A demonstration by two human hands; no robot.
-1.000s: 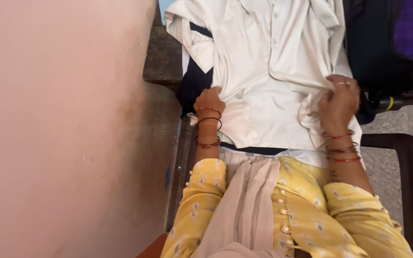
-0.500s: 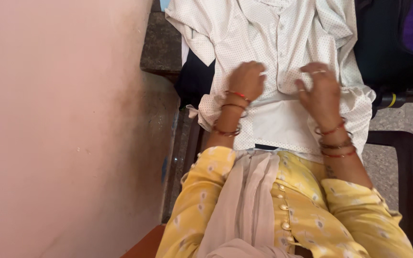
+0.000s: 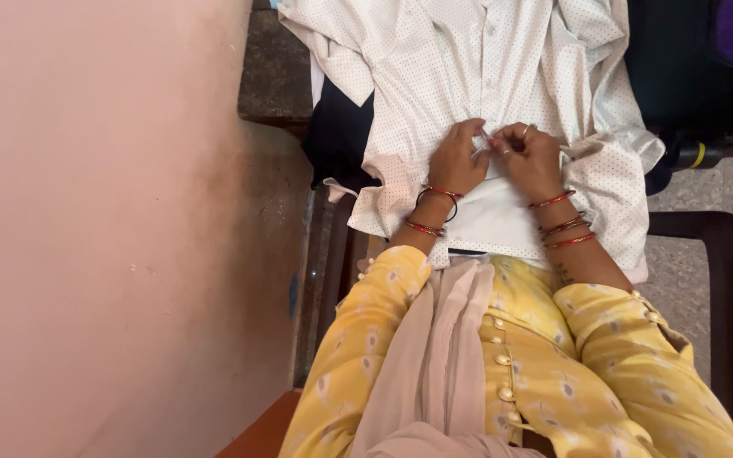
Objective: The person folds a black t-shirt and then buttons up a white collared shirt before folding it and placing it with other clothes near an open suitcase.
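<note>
Soft, even daylight fills the view, brightest on the white dotted cotton shirt, with no glare. The dark bag at top right sinks into shadow. Focus is fairly sharp, fingertips slightly blurred.

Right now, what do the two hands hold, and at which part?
Both the left hand and the right hand pinch the white dotted shirt at its front button edge, near the lower middle, where the two front panels meet.

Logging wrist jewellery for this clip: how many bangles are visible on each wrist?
5 visible: two red-edged bangles on the left wrist, one nearer the hand, one lower; three on the right wrist, stacked close together. More may be hidden under the wrists.
</note>
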